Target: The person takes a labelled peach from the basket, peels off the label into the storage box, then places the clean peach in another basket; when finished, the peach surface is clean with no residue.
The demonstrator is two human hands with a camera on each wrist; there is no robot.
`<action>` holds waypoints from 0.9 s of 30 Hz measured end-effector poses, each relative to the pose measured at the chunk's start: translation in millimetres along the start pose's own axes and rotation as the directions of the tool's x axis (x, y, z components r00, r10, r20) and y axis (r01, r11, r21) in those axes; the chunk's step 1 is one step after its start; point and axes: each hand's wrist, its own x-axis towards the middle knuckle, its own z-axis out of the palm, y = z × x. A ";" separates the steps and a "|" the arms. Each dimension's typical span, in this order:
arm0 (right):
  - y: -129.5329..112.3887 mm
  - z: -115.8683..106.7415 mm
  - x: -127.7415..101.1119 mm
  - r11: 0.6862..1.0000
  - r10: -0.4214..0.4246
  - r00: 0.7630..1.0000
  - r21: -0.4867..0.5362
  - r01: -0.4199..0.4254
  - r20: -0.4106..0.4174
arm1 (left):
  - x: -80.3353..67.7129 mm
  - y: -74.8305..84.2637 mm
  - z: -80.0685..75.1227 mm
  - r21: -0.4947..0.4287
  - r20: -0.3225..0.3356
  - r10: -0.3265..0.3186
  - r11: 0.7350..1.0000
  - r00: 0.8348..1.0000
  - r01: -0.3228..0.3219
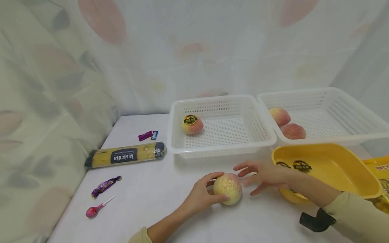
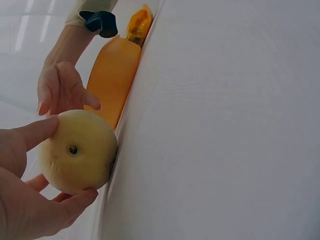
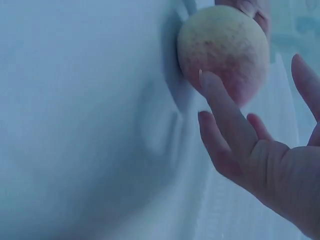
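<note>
My left hand (image 1: 202, 193) holds a yellow-and-pink peach (image 1: 228, 189) at the table's surface, with the thumb on one side and fingers on the other. In the left wrist view the peach (image 2: 80, 150) shows a small dark stem hollow. To its right, my right hand (image 1: 267, 175) has its fingers spread and holds nothing. In the right wrist view its fingers (image 3: 225, 115) lie close to the peach; whether they touch it I cannot tell. Behind them, a white basket (image 1: 222, 148) contains one peach (image 1: 192, 125) with a black-and-gold label.
Another white basket (image 1: 334, 139) at the right holds two peaches (image 1: 293, 131). A yellow basin (image 1: 337, 168) with round labels stands before it, beside a yellow packet (image 1: 384, 172). At left lie a spaghetti pack (image 1: 124, 155), a lollipop (image 1: 92, 211), a purple-wrapped candy (image 1: 104, 186) and two small sweets (image 1: 146, 135).
</note>
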 end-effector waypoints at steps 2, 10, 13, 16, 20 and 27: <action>1.6 6.5 9.0 1.000 0.006 1.000 -0.028 -0.005 0.002 | -0.3 0.0 -0.1 -0.005 0.005 0.006 1.000 1.000 -0.006; 1.8 24.4 27.1 0.999 0.013 1.000 -0.033 -0.014 -0.017 | -1.4 -0.1 -0.2 -0.026 0.012 0.009 1.000 1.000 -0.009; 1.3 26.4 28.1 1.000 0.001 1.000 -0.030 -0.001 -0.009 | -1.5 0.3 0.1 -0.031 0.006 0.011 0.999 1.000 -0.011; 1.0 26.5 28.7 1.000 0.000 1.000 -0.027 0.000 -0.004 | -1.0 0.8 -0.8 0.004 -0.005 0.025 1.000 1.000 -0.025; 1.1 25.7 29.6 1.000 0.008 1.000 -0.021 -0.009 -0.009 | 1.1 5.2 -10.7 0.149 -0.011 0.047 0.988 0.999 -0.045; -0.7 26.3 30.5 0.999 0.046 0.999 -0.021 -0.046 -0.024 | 0.6 37.6 -54.3 0.077 0.028 0.168 0.982 0.985 -0.170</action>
